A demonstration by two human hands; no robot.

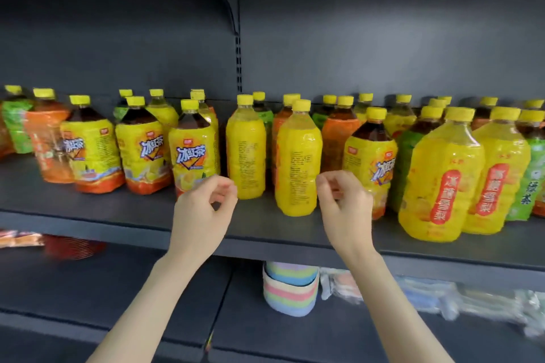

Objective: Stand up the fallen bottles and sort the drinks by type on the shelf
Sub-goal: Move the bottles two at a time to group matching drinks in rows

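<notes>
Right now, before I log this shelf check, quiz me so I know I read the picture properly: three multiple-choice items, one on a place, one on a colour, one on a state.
1. Where is the pastel striped stack relative to the bottles?
A) among them
B) on the lower shelf, below them
C) on a shelf above them

2. What colour are the caps?
A) yellow
B) red
C) white

3. What are the left hand and right hand doing?
A) each grips a bottle
B) the left pinches a cap
C) both hold nothing

Answers:
1 B, the stack stands under the board that carries the bottles.
2 A, every cap in view is yellow.
3 C, both hands hover before the bottles, fingers loosely curled on nothing.
</notes>
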